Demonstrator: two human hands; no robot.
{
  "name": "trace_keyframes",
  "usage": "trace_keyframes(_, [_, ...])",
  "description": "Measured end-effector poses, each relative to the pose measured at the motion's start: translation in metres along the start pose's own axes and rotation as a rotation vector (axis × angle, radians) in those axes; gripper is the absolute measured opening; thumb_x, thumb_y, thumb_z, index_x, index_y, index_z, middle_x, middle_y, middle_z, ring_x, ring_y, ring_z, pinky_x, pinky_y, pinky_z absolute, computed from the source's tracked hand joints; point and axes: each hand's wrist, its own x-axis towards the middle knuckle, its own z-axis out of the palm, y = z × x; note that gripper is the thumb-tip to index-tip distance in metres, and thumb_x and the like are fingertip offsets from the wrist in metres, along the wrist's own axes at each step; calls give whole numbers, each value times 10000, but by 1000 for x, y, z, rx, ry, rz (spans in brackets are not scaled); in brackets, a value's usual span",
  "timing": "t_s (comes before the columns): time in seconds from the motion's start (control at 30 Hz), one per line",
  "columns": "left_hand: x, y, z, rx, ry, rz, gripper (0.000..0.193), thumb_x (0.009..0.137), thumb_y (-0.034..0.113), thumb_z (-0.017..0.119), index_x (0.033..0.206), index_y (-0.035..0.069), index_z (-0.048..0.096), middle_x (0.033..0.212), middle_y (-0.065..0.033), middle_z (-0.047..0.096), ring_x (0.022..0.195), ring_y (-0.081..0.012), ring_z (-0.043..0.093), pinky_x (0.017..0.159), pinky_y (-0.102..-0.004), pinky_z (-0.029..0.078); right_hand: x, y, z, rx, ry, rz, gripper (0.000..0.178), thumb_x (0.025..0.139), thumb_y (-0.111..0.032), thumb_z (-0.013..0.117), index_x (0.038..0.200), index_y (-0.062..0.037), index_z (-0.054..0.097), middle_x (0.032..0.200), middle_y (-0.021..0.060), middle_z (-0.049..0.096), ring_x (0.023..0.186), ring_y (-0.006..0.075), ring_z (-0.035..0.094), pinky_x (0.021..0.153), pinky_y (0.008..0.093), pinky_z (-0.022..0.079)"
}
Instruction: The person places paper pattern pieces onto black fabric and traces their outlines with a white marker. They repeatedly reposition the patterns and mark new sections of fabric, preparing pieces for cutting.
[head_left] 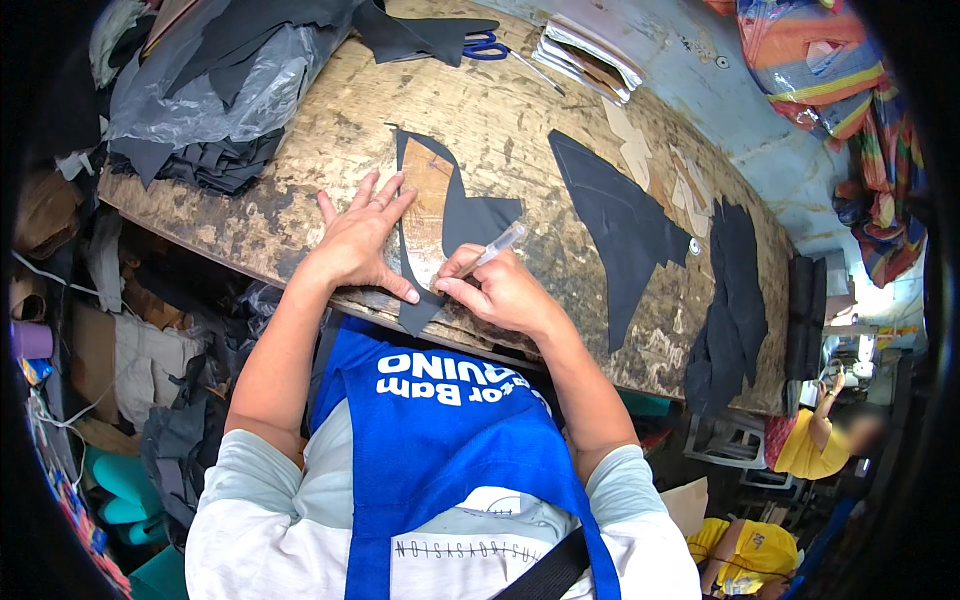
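Observation:
My right hand (494, 288) grips a clear-barrelled pen (502, 241), its tip down near the lower end of a brown template (428, 190). The template lies on a piece of black fabric or leather (478, 218), which sticks out around it. On the template's left side rests my left hand (362, 232), fingers spread, with fingertips at its edge and the thumb on the lower part of the black piece. Both lie on a worn wooden table (330, 150) near its front edge.
More black cut pieces (615, 225) and a dark pile (738, 300) lie to the right. Blue-handled scissors (485, 46) and a stack of papers (588, 58) sit at the far side. Plastic-wrapped black material (215, 95) covers the far left. Another person (810, 440) is at the far right.

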Motion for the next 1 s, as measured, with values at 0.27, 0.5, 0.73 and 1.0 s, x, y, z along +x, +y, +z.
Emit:
trace_keyframes(0.27, [-2,3,-4,24,10,10,1373,269,578,849,1439,108,304,1530,-108,212,1427,-334,93,981,-777,50,21,-5,1,4,-104,104,178,817,-138,664,776,35,658,745,163,643,678,307,633,632,358,491])
trace_keyframes(0.5, [1,3,7,-38,112,-49,1220,429,603,818,1432,122,319,1513,-72,270,1424,-304,142,1004,-752,20,69,15,14,50,137,125,238,793,-165,673,698,49,633,637,211,593,570,333,612,528,377,468])
trace_keyframes(0.73, [-1,3,13,-45,194,-66,1269,514,593,795,1487,114,134,1509,-148,249,1428,-288,130,1011,-746,40,132,47,1,-65,311,187,193,793,-138,665,768,53,658,703,236,628,667,335,654,615,369,502])
trace_keyframes(1.0, [-3,3,6,-12,114,7,979,576,628,736,1393,193,417,1515,-64,269,1423,-334,115,971,-788,23,157,74,12,-107,521,115,144,820,-79,643,745,44,629,603,161,603,538,198,594,529,308,459])
